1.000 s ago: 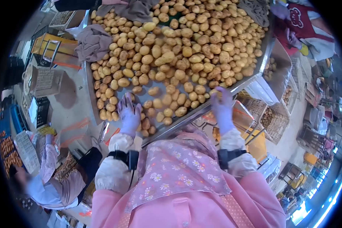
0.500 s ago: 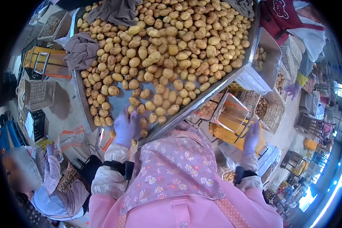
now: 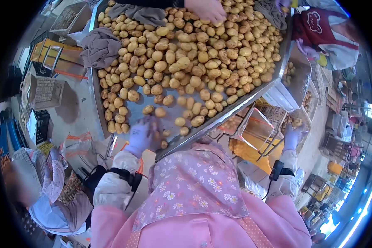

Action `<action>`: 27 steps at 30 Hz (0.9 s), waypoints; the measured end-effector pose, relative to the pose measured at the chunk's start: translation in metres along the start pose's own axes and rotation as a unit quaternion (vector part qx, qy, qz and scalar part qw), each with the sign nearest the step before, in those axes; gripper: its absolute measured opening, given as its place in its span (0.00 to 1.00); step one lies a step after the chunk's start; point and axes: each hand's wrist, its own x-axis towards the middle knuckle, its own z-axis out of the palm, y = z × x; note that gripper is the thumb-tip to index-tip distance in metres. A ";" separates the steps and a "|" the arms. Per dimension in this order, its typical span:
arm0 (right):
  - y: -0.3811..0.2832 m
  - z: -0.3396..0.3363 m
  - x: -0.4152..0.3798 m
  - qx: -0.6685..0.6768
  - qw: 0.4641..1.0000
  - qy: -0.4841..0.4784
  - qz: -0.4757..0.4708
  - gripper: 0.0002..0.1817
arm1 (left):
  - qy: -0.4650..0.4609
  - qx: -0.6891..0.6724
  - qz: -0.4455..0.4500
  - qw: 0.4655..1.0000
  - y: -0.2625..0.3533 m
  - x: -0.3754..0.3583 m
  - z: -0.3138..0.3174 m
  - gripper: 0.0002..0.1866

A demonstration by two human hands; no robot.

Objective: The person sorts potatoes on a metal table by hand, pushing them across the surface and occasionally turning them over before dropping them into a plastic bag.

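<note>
Many potatoes lie heaped on a metal sorting table. At the table's narrow near corner is my left hand, in a purple glove. Its fingers are smeared by motion among a few loose potatoes, so their grip cannot be made out. My right hand, also gloved in purple, reaches out to the right over a light plastic crate. The fingers look apart, with potatoes just past their tips.
Grey cloths lie on the table's edge. A bare hand reaches over the far side. Another person in a red apron stands at right; a seated person is at lower left. A yellow stool stands below the metal rim.
My right hand has moved outward and forward to the crate. My left hand has swept slightly right at the corner, where the potatoes have thinned. A bare hand has appeared at the far side.
</note>
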 end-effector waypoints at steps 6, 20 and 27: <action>-0.269 -0.056 -0.156 0.201 0.854 -0.346 -0.331 0.37 | 0.123 -0.011 -0.022 0.992 0.012 0.076 -0.016 0.23; -0.458 -0.058 -0.225 0.083 0.819 -0.334 -0.460 0.55 | 0.253 -0.159 -0.311 0.902 -0.055 0.033 -0.068 0.16; -0.371 -0.041 -0.190 0.172 0.678 -0.241 -0.673 0.32 | 0.184 0.057 -0.166 0.967 -0.075 0.064 -0.067 0.26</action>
